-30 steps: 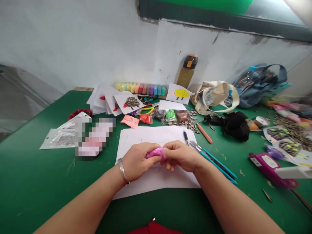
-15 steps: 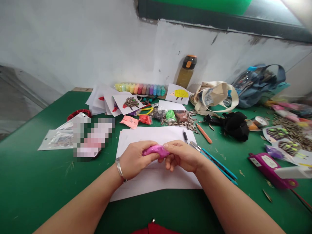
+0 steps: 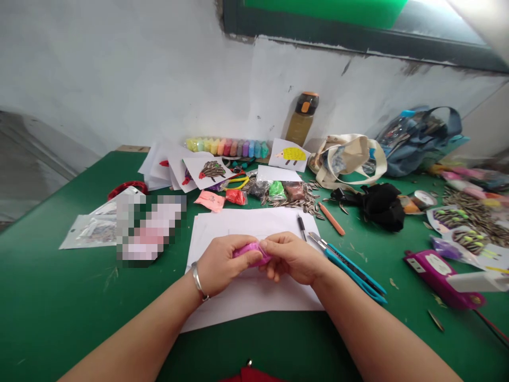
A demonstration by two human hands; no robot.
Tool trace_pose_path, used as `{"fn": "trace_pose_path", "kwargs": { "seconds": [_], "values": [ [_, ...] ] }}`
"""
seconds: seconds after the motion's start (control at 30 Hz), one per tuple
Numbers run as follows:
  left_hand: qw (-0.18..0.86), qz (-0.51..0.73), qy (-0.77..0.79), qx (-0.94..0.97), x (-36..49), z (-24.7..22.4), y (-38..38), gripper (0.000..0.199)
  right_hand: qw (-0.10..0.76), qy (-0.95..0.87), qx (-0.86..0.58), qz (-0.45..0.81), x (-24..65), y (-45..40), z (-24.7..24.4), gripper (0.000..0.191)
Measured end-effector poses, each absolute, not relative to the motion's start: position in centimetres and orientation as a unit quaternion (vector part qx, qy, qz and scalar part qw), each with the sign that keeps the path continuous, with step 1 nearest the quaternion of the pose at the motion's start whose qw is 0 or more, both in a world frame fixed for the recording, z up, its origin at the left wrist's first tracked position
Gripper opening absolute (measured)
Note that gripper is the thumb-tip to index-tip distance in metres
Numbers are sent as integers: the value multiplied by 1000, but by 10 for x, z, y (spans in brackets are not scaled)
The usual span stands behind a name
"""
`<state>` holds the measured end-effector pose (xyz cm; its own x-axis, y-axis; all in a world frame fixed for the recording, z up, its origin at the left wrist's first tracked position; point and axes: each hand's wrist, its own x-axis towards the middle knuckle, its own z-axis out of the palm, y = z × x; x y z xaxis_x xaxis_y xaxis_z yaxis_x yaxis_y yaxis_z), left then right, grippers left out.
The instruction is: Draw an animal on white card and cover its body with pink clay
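A pink-purple packet (image 3: 251,253) is held between both hands, over the white paper sheets (image 3: 254,297) on the green table. My left hand (image 3: 222,262), with a silver bangle at the wrist, is closed around the packet's left part. At its right end, the thumb and fingers of my right hand (image 3: 292,257) pinch it, the lower fingers curled beneath. A black pen (image 3: 301,227) lies on the paper's right edge. Beside my right forearm are a cutter (image 3: 318,241) and blue-handled scissors (image 3: 358,273).
Small colored packets (image 3: 209,200), seeds (image 3: 304,201) and animal pictures (image 3: 210,172) lie behind the paper. A bottle (image 3: 302,119) leans against the wall. Bags (image 3: 350,159) stand back right; a magenta glue gun (image 3: 441,278) lies right. Silvery packets (image 3: 93,231) are at left.
Both hands have shifted slightly, and the packet looks more compressed between them. The view has moved a little.
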<state>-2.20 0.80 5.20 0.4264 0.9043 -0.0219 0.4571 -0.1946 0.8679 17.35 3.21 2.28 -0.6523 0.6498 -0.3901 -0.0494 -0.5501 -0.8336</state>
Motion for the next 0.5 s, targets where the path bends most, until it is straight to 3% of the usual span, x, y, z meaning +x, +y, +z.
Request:
{"fn": "trace_pose_path", "kwargs": {
  "seconds": [0.23, 0.5],
  "values": [
    [413, 272, 460, 737, -23, 54, 5, 19, 207, -437, -354, 801, 177, 32, 25, 33],
    [384, 265, 461, 755, -23, 52, 5, 18, 226, -445, -370, 784, 172, 29, 28, 40]
  ]
}}
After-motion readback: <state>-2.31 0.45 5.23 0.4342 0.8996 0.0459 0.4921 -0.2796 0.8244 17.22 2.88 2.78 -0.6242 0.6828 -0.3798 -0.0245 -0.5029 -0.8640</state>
